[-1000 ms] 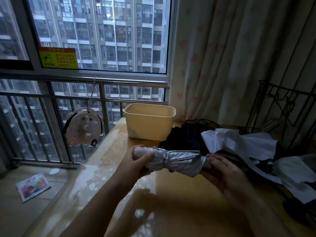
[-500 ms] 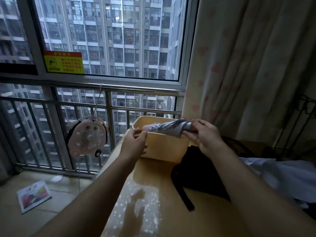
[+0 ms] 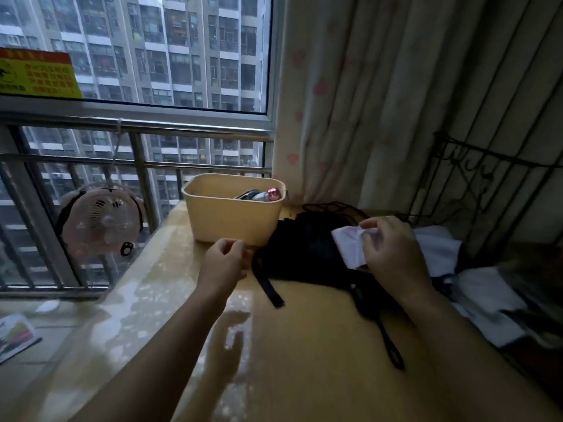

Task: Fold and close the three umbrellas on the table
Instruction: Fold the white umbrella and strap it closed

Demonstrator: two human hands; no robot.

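The folded silver umbrella (image 3: 259,195) lies inside the pale yellow bin (image 3: 231,220). It is rolled tight, and its pink end (image 3: 274,193) pokes up near the bin's right rim. The bin stands at the far end of the counter (image 3: 304,367), close to the window.

Just right of the bin, a black umbrella (image 3: 304,248) lies loose and unrolled on the counter, and its closing strap (image 3: 270,288) trails toward the near edge. A white umbrella (image 3: 438,254) lies partly over it and runs off to the right, its fabric rumpled.

The right hand (image 3: 393,254) rests on this white fabric, with the fingers curled and pinching a fold near its left edge. The left hand (image 3: 224,263) hovers over the counter just in front of the bin. Its fingers are loosely bent and hold nothing, and it is near the black umbrella's edge but apart from it.

A small pink fan (image 3: 100,220) hangs from the window railing (image 3: 137,129) left of the counter. A pale curtain (image 3: 365,102) with pink spots hangs behind the bin, and a dark wire rack (image 3: 487,193) stands at the right. A printed leaflet (image 3: 15,333) lies on the floor at lower left.
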